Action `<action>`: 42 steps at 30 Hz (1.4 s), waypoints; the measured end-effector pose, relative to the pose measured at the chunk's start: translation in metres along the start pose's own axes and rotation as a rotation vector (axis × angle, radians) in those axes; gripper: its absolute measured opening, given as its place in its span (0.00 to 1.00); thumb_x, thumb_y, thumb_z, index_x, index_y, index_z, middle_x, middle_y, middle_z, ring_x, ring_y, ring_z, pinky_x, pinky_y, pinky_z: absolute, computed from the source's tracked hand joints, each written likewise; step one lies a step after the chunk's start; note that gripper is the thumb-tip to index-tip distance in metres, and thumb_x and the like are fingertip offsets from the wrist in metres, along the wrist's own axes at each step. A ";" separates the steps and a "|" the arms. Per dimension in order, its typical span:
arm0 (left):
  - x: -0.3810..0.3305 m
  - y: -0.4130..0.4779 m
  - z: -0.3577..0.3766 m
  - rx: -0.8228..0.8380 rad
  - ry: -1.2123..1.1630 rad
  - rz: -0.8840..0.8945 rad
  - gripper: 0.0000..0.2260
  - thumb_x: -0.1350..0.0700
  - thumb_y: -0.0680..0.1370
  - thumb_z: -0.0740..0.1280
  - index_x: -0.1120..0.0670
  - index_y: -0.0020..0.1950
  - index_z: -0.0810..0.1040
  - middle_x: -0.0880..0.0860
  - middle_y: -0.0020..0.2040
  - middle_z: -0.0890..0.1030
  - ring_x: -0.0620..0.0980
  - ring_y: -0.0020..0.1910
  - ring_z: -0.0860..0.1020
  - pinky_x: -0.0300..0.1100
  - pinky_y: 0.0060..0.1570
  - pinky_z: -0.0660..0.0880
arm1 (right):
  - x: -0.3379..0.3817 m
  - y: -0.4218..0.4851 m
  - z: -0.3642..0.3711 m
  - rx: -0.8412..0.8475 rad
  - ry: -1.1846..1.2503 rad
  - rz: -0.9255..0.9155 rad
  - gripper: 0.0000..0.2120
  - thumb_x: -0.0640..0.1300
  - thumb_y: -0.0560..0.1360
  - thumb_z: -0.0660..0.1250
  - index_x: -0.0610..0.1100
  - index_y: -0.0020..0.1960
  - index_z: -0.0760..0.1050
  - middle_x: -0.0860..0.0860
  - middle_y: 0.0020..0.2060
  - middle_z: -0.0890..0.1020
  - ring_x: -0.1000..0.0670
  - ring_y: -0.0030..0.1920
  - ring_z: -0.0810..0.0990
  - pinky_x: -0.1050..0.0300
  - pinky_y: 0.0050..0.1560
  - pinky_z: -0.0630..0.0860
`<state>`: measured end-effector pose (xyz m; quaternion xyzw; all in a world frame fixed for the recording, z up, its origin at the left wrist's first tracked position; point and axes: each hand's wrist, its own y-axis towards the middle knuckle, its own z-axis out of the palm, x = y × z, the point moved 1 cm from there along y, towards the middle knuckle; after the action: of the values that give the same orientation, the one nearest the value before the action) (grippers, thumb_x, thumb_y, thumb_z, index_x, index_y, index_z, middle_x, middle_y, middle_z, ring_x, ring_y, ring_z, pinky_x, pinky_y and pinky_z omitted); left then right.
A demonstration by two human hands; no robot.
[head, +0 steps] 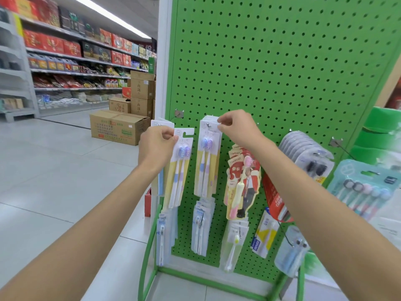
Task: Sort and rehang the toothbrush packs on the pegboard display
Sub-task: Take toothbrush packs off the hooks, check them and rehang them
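Here, at the green pegboard (282, 72), the person has both hands up at one row of hooks. The left hand (157, 146) pinches a loose toothbrush pack (181, 168) by the upper left of its card, thumb and fingers closed tight on it; the pack hangs with its long axis vertical, brush heads up, and its hook slot open at twelve o'clock. From that slot, the hook (208, 125) carrying the matching hung stack (207, 161) lies at about two o'clock, close by. The right hand (236, 129) is already there, its fingertips narrowed on the top edge of the stack's front card, apparently steadying it. I'd judge the coming move turns on carrying the slot up and rightward onto that hook, and the left hand is the one placed for it. Another batch of cards (161, 123) sits behind the left hand at eleven o'clock; how it is hung I cannot tell.
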<state>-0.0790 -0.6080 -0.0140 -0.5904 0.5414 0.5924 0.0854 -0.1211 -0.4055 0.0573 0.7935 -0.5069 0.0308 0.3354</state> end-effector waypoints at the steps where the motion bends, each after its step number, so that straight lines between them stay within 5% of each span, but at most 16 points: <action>1: -0.002 -0.001 0.002 -0.013 0.017 0.015 0.04 0.58 0.77 0.71 0.51 0.42 0.82 0.44 0.36 0.80 0.47 0.38 0.80 0.45 0.47 0.79 | 0.000 0.002 0.002 0.012 -0.007 -0.010 0.13 0.40 0.79 0.66 0.40 0.63 0.78 0.46 0.57 0.82 0.51 0.54 0.79 0.63 0.54 0.74; 6: -0.006 0.001 0.004 -0.064 0.071 0.058 0.04 0.59 0.77 0.70 0.57 0.45 0.84 0.47 0.36 0.80 0.49 0.41 0.80 0.43 0.47 0.78 | -0.003 0.006 0.007 0.051 0.069 0.000 0.11 0.42 0.81 0.64 0.43 0.60 0.79 0.49 0.48 0.83 0.58 0.34 0.75 0.73 0.28 0.66; 8: -0.007 0.002 0.003 -0.081 0.071 0.070 0.04 0.60 0.77 0.70 0.58 0.46 0.84 0.47 0.36 0.79 0.49 0.41 0.80 0.41 0.46 0.76 | -0.005 0.006 0.003 0.088 0.117 0.010 0.09 0.42 0.80 0.64 0.44 0.57 0.80 0.49 0.46 0.84 0.55 0.36 0.78 0.70 0.31 0.70; 11: -0.010 0.005 0.004 -0.074 0.047 0.082 0.03 0.59 0.77 0.70 0.56 0.48 0.84 0.47 0.39 0.80 0.46 0.42 0.79 0.37 0.43 0.73 | -0.005 0.004 -0.004 0.166 0.178 -0.006 0.07 0.42 0.80 0.65 0.43 0.53 0.81 0.45 0.46 0.85 0.51 0.42 0.79 0.53 0.48 0.79; 13: -0.011 0.006 0.006 -0.054 0.024 0.093 0.04 0.60 0.77 0.70 0.55 0.48 0.84 0.46 0.39 0.80 0.46 0.43 0.79 0.36 0.42 0.72 | -0.004 0.003 -0.005 0.191 0.207 -0.018 0.07 0.41 0.80 0.64 0.42 0.53 0.81 0.44 0.48 0.85 0.53 0.42 0.80 0.53 0.52 0.79; 16: -0.012 0.008 0.008 -0.036 -0.006 0.090 0.04 0.59 0.78 0.69 0.55 0.50 0.84 0.47 0.41 0.81 0.46 0.44 0.80 0.40 0.46 0.76 | -0.002 0.001 -0.005 0.194 0.231 -0.019 0.08 0.41 0.81 0.62 0.43 0.52 0.80 0.44 0.48 0.84 0.53 0.42 0.79 0.57 0.49 0.79; 21: -0.014 0.012 0.010 -0.049 0.024 0.058 0.05 0.58 0.79 0.68 0.56 0.51 0.83 0.49 0.43 0.82 0.49 0.45 0.80 0.41 0.44 0.73 | 0.000 -0.001 -0.002 0.181 0.279 -0.010 0.08 0.42 0.82 0.60 0.42 0.52 0.78 0.44 0.49 0.84 0.43 0.51 0.83 0.48 0.55 0.80; 28: -0.021 0.014 0.011 -0.075 0.114 0.078 0.05 0.59 0.79 0.67 0.56 0.49 0.83 0.47 0.40 0.79 0.50 0.43 0.78 0.40 0.43 0.70 | 0.003 -0.002 -0.003 0.176 0.291 -0.015 0.08 0.40 0.82 0.59 0.41 0.52 0.77 0.44 0.48 0.83 0.48 0.46 0.81 0.51 0.52 0.81; 34: -0.020 0.022 0.023 0.150 -0.109 -0.014 0.05 0.60 0.80 0.67 0.56 0.52 0.83 0.52 0.47 0.83 0.52 0.49 0.81 0.50 0.53 0.79 | 0.004 -0.005 0.001 0.169 0.384 0.017 0.08 0.38 0.82 0.59 0.37 0.54 0.76 0.41 0.49 0.83 0.51 0.43 0.82 0.59 0.45 0.82; 38: -0.027 0.025 0.032 0.297 -0.345 -0.105 0.09 0.62 0.82 0.62 0.57 0.56 0.81 0.53 0.51 0.84 0.49 0.48 0.82 0.39 0.44 0.81 | 0.002 -0.008 0.002 0.098 0.433 0.048 0.08 0.39 0.81 0.63 0.41 0.59 0.71 0.41 0.50 0.81 0.46 0.42 0.85 0.46 0.48 0.82; 42: -0.031 0.029 0.038 0.401 -0.405 -0.103 0.10 0.62 0.83 0.60 0.57 0.59 0.80 0.50 0.50 0.84 0.45 0.45 0.83 0.35 0.38 0.80 | -0.004 -0.011 0.003 0.025 0.419 0.040 0.10 0.43 0.80 0.65 0.46 0.61 0.72 0.45 0.51 0.79 0.50 0.38 0.86 0.45 0.49 0.82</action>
<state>-0.1146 -0.5749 0.0150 -0.4580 0.5890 0.5744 0.3368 -0.1151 -0.4011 0.0483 0.7636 -0.4412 0.2083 0.4228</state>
